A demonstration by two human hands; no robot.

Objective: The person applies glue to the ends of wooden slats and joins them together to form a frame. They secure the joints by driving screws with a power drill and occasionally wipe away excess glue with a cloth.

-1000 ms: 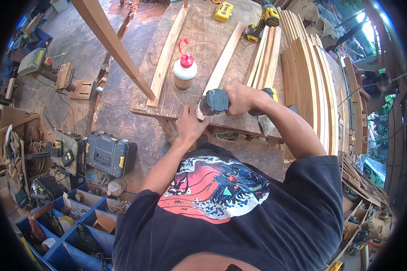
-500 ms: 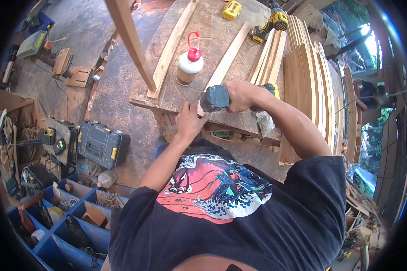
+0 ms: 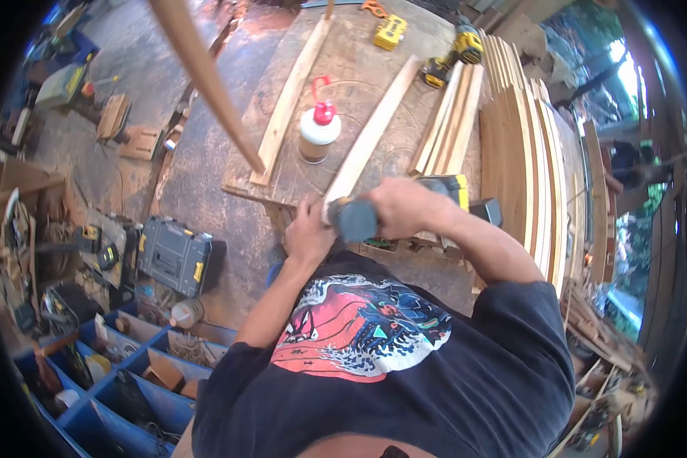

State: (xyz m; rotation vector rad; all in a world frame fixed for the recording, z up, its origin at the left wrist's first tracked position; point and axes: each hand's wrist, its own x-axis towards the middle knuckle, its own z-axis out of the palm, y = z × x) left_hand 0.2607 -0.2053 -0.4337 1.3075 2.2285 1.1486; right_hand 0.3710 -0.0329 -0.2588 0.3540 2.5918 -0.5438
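Pale strip (image 3: pixel 372 130): lay lengthwise on the workbench (image 3: pixel 359 99), its near end at the near edge, between the two hands. The bottle (image 3: pixel 319 137) stood upright just to its left; the short strips (image 3: pixel 450 122) lay apart to its right.

Left hand (image 3: pixel 309 231): closed about the near end of the pale strip, fingers along its left side. The thumb's exact contact could not be told, owing to blur and the tool.

Right hand (image 3: pixel 406 208): wrapped round the power tool (image 3: pixel 355 221), whose dark rounded head stood just right of the left hand, at the near end of the strip. Finger placement on the handle was hidden from above, as was any working tip.

Handling, as judged: the strip appeared light, dry and stiff across a short span, but long and slender enough to flex or swing if held at one end only. Its edges might splinter. Sound hold: both long edges near the end, fingers well aside from the tool's head, with the far length borne by the bench. The tool was judged heavy and hard, liable to twist; its handle was the proper place for a full, firm grasp.
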